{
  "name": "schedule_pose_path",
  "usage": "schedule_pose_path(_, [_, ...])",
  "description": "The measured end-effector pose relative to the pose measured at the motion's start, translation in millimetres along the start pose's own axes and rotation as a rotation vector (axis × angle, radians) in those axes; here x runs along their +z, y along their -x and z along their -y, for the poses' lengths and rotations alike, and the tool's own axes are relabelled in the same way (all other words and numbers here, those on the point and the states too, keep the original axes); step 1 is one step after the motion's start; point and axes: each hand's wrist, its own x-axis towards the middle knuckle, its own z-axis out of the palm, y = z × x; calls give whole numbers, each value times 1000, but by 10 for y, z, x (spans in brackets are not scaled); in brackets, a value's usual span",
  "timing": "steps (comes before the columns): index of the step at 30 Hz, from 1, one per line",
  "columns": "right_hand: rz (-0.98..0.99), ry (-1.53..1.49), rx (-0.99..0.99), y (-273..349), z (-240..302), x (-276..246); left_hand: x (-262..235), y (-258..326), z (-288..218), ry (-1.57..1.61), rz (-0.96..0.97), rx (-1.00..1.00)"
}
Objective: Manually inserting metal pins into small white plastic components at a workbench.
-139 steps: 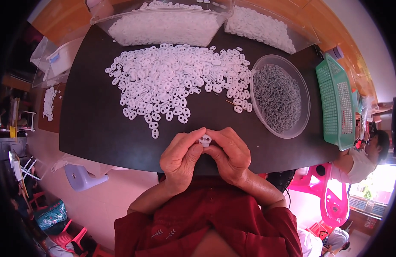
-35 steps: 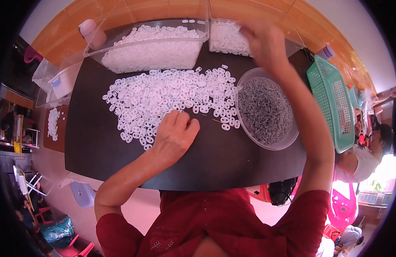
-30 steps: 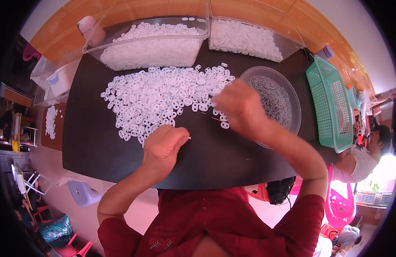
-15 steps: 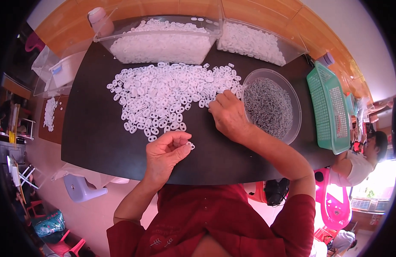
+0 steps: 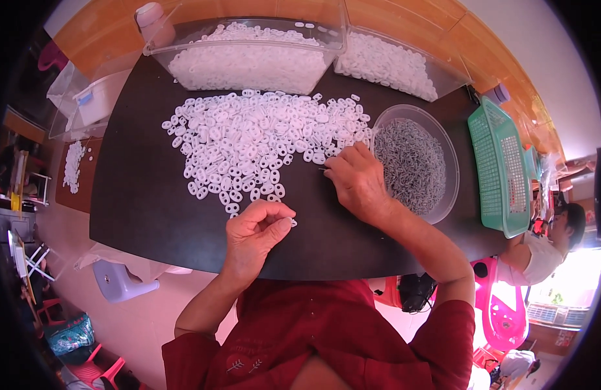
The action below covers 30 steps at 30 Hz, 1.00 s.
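Observation:
My left hand [image 5: 251, 235] is closed over the table's near side, pinching a small white plastic piece [image 5: 293, 223] between thumb and forefinger. To its right, my right hand [image 5: 359, 182] has its fingers pinched together between the white pile and the round tub. A thin grey screw [image 5: 322, 169] pokes out from its fingertips. The heap of flat white two-holed oval pieces [image 5: 235, 136] spreads over the dark table [image 5: 151, 195] beyond my left hand. Many grey screws [image 5: 411, 162] fill the clear round tub [image 5: 451, 188] beside my right wrist.
Two clear bins of white pieces, a large one [image 5: 248, 47] and a smaller one [image 5: 453, 81], line the far edge. A green basket [image 5: 502, 169] stands at the right, with a person [image 5: 534, 250] beyond it. A pink bottle [image 5: 155, 25] stands at the far left.
My right hand has shifted slightly right and nearer me, and the screw at its fingertips now shows. My left hand stays about where it was, with the white piece turned a little.

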Motion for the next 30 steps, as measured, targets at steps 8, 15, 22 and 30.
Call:
schedule_pose_path(8, [108,68,-104,-96,64,62,-7,-16,7,103,43,-114])
schedule_pose_path(15, [146,-373,143,-5,381,-185,64,-2,-12,137,-43,-114])
schedule_pose_path(22, [282,-894,474,119,565,-322,107,12,18,108,1,-137])
schedule_pose_path(30, [231,-933,524,197,599,-305,150,60,58,47,15,-97])
